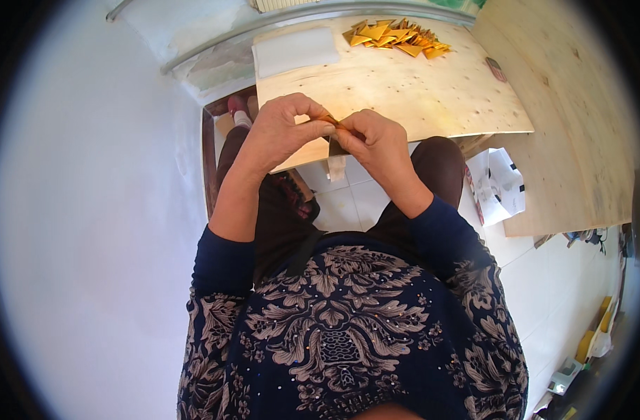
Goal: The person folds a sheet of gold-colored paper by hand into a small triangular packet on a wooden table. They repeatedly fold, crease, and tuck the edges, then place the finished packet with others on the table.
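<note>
Over the near edge of the plywood table [411,98], both hands meet in a pinch. My left hand [281,133] grips a small piece of gold foil paper [337,147] between thumb and fingers. On its other side my right hand [378,143] pinches the same piece, whose darker side hangs just below the fingertips. Most of the piece is hidden by the fingers, so its exact folds cannot be made out. At the far side of the table lies a heap of folded gold paper pieces [397,38], many of them triangular.
A whitish sheet [295,52] lies at the table's far left. Near its right edge is a small reddish rectangular object [496,69]. A tall plywood panel [572,126] borders the right side, with a white bag [498,185] on the floor beside it. A white wall [103,210] stands at left.
</note>
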The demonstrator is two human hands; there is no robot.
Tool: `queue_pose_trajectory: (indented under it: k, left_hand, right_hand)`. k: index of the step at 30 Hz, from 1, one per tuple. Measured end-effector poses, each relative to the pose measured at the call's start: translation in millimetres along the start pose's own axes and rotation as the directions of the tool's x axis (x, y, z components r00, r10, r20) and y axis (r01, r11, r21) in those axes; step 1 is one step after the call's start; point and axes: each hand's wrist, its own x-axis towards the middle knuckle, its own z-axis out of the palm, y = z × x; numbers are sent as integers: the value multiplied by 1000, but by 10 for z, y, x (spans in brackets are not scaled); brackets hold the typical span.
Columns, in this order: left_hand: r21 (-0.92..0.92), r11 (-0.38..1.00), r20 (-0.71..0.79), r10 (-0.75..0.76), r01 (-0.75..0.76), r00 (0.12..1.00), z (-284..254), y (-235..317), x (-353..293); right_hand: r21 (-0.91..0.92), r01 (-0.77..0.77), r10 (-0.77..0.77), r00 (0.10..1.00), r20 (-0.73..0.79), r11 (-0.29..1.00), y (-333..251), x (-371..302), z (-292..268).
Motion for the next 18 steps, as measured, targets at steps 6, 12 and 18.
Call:
queue_pose_trajectory:
  k: [6, 12, 18]
  left_hand:
    - [-197, 977, 36, -71, 77, 997, 21, -78, 26]
    - [-253, 963, 136, -61, 94, 989, -52, -148, 67]
    - [-232, 967, 32, -105, 110, 994, -18, -127, 74]
  right_hand:
    - [213, -120, 119, 993, 19, 970, -26, 2, -33]
    - [181, -129, 108, 987, 120, 975, -24, -9, -87]
    - [436, -362, 339, 931, 134, 824, 41, 11, -43]
